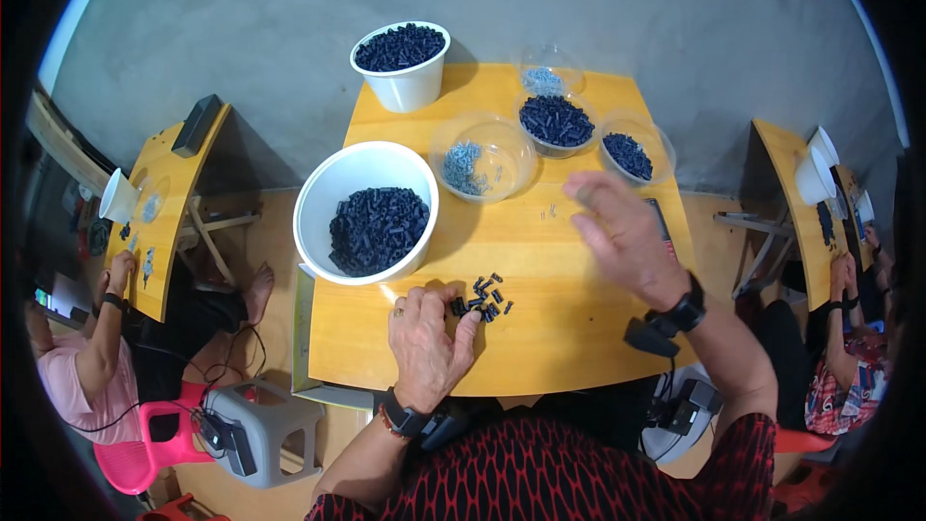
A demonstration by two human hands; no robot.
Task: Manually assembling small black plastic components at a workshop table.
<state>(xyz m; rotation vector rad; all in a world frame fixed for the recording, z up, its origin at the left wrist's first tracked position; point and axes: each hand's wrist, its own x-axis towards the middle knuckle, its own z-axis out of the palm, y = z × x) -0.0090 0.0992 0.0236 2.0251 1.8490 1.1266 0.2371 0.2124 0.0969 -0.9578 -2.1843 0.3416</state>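
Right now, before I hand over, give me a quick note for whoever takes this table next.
Left hand: resting on the table, fingertips at the small pile of black parts.
Right hand: raised over the table, open, blurred, holding nothing visible.
Big white bowl of black parts sits left; clear bowl of screws behind.
Done: a few parts laid out.
Left: cannot tell.

We see a small assembly workshop: several yellow wooden worktables (569, 328) line a bare grey concrete wall (617, 10), each bearing white tubs (318, 193) and clear bowls (511, 150) of small black parts (378, 224), with seated workers alongside.
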